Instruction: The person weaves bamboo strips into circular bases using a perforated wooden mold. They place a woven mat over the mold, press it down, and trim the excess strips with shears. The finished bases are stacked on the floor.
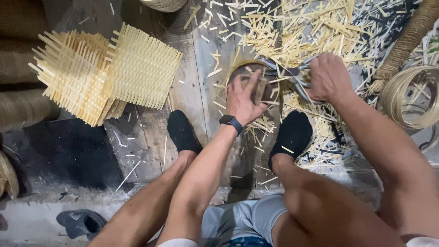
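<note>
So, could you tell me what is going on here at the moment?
A seated person is trimming a small round woven piece on the floor. The left hand steadies it, while the right hand grips shears at its edge. Cut strips litter the boards ahead. A stack of woven mats lies to the left, and coiled hoops to the right.
</note>
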